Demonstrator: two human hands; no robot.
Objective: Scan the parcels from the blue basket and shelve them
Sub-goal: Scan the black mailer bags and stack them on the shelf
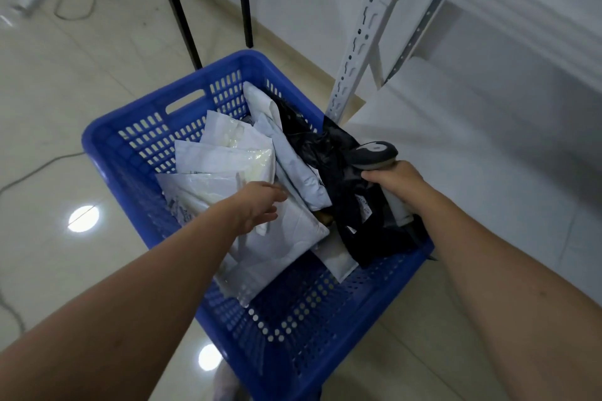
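pale tiled floor (65,81) carries the blue basket (107,143), heaped with parcels. left hand (257,205) fingers spread loosely over a white mailer (290,231) just beneath them — probably light, floppy, slick, so pinch an edge. right hand (399,187) grips the scanner (378,153).

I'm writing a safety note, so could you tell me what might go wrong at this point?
1. The left hand rests on overlapping glossy white plastic mailers in the blue perforated plastic basket; it may lift two or let one slip.
2. The right hand grips the grey handheld scanner over crumpled black plastic bags, where a wrinkled label might not scan.
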